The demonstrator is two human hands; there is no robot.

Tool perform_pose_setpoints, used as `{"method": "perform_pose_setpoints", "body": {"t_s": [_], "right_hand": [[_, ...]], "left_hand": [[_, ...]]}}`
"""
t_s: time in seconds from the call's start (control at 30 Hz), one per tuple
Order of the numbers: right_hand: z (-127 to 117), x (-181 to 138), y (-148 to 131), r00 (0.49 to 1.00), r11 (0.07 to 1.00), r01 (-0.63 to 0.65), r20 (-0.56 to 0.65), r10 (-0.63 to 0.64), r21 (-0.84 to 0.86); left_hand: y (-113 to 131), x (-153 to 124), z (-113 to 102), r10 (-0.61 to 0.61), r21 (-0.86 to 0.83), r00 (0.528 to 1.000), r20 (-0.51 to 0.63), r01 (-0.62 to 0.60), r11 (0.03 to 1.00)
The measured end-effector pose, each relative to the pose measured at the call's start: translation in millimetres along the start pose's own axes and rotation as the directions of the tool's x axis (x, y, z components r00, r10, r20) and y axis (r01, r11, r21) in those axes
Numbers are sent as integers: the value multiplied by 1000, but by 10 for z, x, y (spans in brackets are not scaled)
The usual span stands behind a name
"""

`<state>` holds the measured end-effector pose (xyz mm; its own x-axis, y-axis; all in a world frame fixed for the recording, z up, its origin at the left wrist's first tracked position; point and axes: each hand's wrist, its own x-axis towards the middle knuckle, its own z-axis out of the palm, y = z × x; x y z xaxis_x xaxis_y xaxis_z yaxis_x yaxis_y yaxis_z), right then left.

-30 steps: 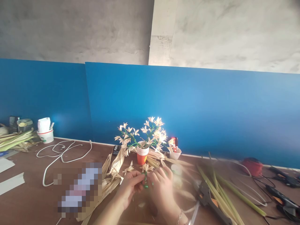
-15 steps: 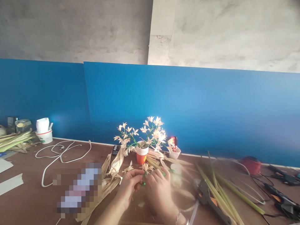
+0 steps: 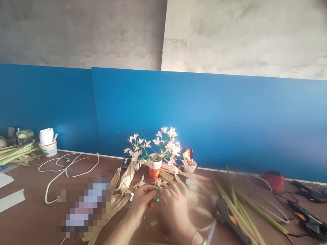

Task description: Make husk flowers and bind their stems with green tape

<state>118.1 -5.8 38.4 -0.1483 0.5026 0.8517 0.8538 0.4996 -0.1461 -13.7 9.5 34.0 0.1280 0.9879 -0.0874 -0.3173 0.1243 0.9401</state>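
My left hand (image 3: 142,201) pinches a thin green flower stem (image 3: 157,194) between thumb and forefinger. A small pale flower (image 3: 159,182), apparently of dried husk, shows just above the fingertips. From the other side my right hand (image 3: 175,204) has its fingers closed at the same stem; its fingertips are partly hidden behind the back of the hand. Just behind both hands stands a stack of orange and white paper cups (image 3: 154,168) holding green branches with many cream flowers (image 3: 170,146). Dried corn husks (image 3: 127,178) lie to the left of the cups.
A glue gun (image 3: 228,217) and green stalks (image 3: 241,211) lie at right, with more black tools (image 3: 306,217) and a red object (image 3: 273,181) beyond. At left are a white cable (image 3: 51,183), a white tub (image 3: 48,148) and a pixelated item (image 3: 87,206). A blue partition (image 3: 204,119) stands behind.
My right hand's fingers have shifted slightly and a bit more of the green stem shows between the hands. My left hand stays nearly in place, still pinching.
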Motion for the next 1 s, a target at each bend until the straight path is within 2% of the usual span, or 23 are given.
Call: {"method": "perform_pose_setpoints", "body": {"t_s": [0.37, 0.5, 0.63, 0.73, 0.83, 0.93, 1.0], "right_hand": [[0, 2, 14, 1000, 1000, -11, -13, 12, 17], [5, 6, -5, 1000, 999, -24, -7, 24, 37], [23, 35, -23, 991, 981, -132, -11, 135, 139], [24, 55, -39, 972, 946, -234, 29, 234, 226], [8, 59, -61, 956, 915, -294, 86, 282, 277], [-12, 56, -88, 945, 893, -328, 89, 316, 308], [-20, 62, -101, 918, 853, -396, 126, 376, 340]], "left_hand": [[-5, 5, 11, 23, 74, 999, -23, -21, 997], [17, -16, 20, 50, 44, 999, -17, -49, 998], [33, -15, 6, 64, 16, 998, -6, -64, 998], [32, -2, -19, 74, 15, 997, -8, -74, 997], [20, 13, -43, 48, -6, 999, -13, -48, 999], [9, 25, -60, 7, -12, 1000, 24, -7, 1000], [9, 29, -70, 23, -3, 999, 37, -23, 1000]]}}
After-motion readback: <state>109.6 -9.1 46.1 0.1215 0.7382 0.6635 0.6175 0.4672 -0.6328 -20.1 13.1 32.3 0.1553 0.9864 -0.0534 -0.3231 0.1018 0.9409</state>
